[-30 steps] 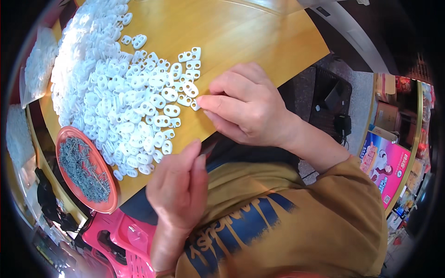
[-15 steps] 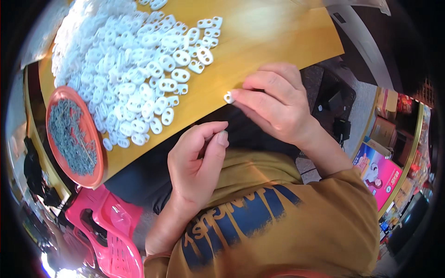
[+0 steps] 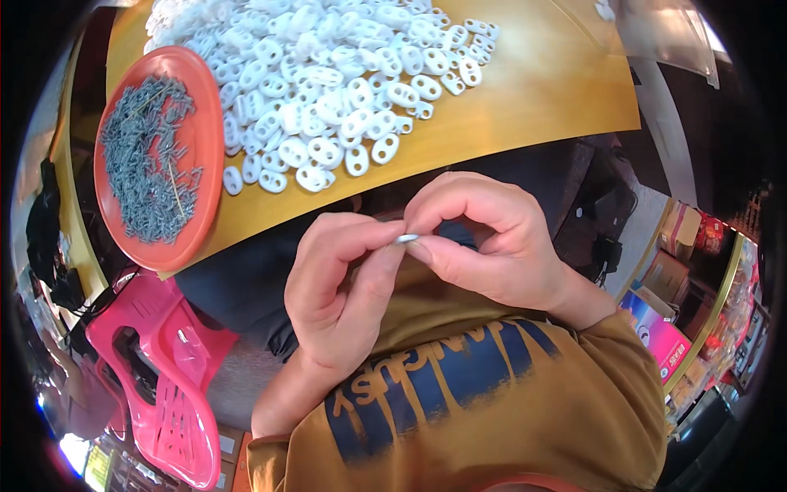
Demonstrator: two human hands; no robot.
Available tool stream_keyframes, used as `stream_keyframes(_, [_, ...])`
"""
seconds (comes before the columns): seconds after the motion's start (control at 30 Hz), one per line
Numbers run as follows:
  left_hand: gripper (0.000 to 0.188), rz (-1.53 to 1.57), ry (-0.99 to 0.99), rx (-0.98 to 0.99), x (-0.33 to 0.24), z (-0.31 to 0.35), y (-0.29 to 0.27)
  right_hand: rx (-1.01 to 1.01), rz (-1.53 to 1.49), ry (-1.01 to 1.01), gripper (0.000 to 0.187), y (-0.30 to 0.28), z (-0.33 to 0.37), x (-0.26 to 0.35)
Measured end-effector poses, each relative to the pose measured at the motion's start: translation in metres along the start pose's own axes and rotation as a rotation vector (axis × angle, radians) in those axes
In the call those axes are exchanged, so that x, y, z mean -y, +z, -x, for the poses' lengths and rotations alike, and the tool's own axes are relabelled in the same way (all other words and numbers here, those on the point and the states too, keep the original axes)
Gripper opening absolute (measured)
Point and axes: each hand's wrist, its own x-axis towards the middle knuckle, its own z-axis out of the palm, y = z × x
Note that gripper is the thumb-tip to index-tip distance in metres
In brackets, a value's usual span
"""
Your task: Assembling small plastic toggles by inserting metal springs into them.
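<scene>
Over my lap, just off the table's near edge, my right hand (image 3: pixel 500 242) pinches a small white plastic piece (image 3: pixel 405 239) between thumb and fingertips. Only its thin edge shows. My left hand (image 3: pixel 344 283) meets it there, thumb and index finger closed at the piece's left end; whatever else sits in that pinch is too small to make out. On the table lies a big heap of white oval plastic pieces with two holes (image 3: pixel 328 102). Left of the heap, an orange-red plate (image 3: pixel 211 156) carries many small grey metal screws or pins (image 3: pixel 135 156).
The yellow-brown table (image 3: pixel 541 90) spans the far side, with clear plastic sheeting (image 3: pixel 668 37) at its far right. A pink plastic chair (image 3: pixel 176 410) stands at the lower left. Shelves with boxes and packages (image 3: pixel 672 328) line the right side.
My right hand has come left and down with the white piece, meeting my left hand. The view has shifted, so the heap and plate appear farther right and higher.
</scene>
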Motion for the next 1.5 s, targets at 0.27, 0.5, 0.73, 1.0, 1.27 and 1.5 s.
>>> stream_keyframes(0.27, [0.020,0.070,-0.048,-0.135,0.002,0.014,-0.023,-0.016,-0.192,0.215,0.019,0.033,-0.014,0.015])
stream_keyframes(0.5, [0.021,-0.020,-0.072,-0.023,-0.003,0.015,-0.052,0.111,-0.066,0.147,0.021,0.046,-0.030,0.021])
stream_keyframes(0.73, [0.017,0.149,-0.220,-0.114,0.009,0.027,-0.067,0.125,0.585,-0.453,0.012,0.060,-0.086,0.031])
stream_keyframes(1.0, [0.015,0.228,-0.257,-0.072,0.025,0.038,-0.067,0.235,1.006,-0.688,0.005,0.086,-0.139,0.022])
stream_keyframes(1.27, [0.014,0.213,-0.240,-0.068,0.033,0.035,-0.078,0.255,1.144,-0.639,0.006,0.094,-0.142,0.025])
stream_keyframes(1.5, [0.013,0.250,-0.262,-0.076,0.037,0.034,-0.080,0.226,1.161,-0.636,0.007,0.099,-0.145,0.024])
